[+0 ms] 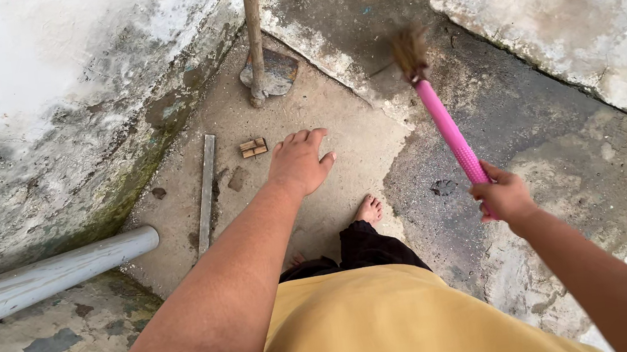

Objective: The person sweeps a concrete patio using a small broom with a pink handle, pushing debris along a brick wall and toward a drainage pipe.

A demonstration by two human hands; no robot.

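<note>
One broom (445, 122) was in the right hand (503, 197). Its pink handle ran on a long diagonal, from the hand at lower right up to the upper left. The brown bristle tuft sat at the far top end, blurred, pointing away from the person toward the wall corner. The right fingers were wrapped tight round the handle's lower end.

The left hand (298, 162) was stretched out over the floor (343, 157), palm down, holding nothing. Its fingers were loosely spread and slightly curled.

On the floor near the left hand lay one small wood block (253, 147), just to its left. Beside that lay one thin grey strip (206, 194), long axis running near-vertical in the view. One upright pole (255, 33) stood at the corner, its foot beside a flat stone (278, 71). One grey pipe (42, 281) came in from the left edge, roughly horizontal, low along the wall (46, 112).

One bare foot (369, 209) showed clearly under the left arm; toes of a second were partly hidden. The person wore a yellow top (393, 324) and dark trousers.
</note>
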